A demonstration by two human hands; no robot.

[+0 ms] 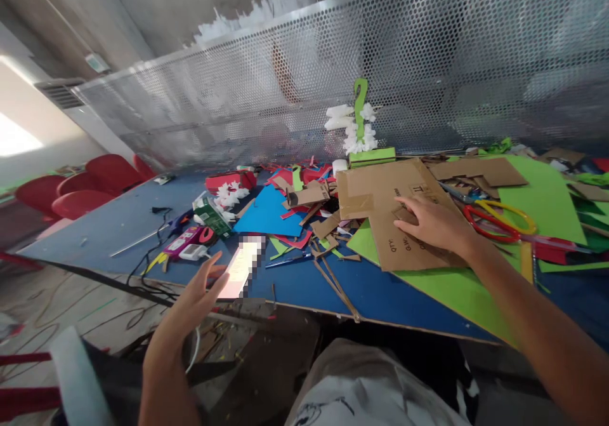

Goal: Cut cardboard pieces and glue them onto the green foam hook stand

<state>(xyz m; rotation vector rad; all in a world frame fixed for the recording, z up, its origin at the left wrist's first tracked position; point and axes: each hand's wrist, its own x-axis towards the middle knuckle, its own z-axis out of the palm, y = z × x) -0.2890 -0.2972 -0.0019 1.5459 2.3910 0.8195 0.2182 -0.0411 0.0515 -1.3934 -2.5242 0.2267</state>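
Note:
On the left, my left hand (204,283) is at the near edge of the blue table, its fingers apart. They reach the left side of a phone (240,270) with a lit screen, partly blurred out. Whether they press the screen I cannot tell. My right hand (431,226) rests with fingers spread on a flat piece of brown cardboard (380,191) with printed letters and tape. Under the cardboard lies a large light green sheet (447,296). Red- and yellow-handled scissors (504,219) lie to the right of that hand.
Cardboard offcuts (309,194), a blue sheet (269,212) and a pen (288,259) lie between my hands. A green figure with white tufts (360,118) stands before the perforated metal panel (428,64). Cables and a purple box (183,240) lie left; red chairs (83,188) stand beyond.

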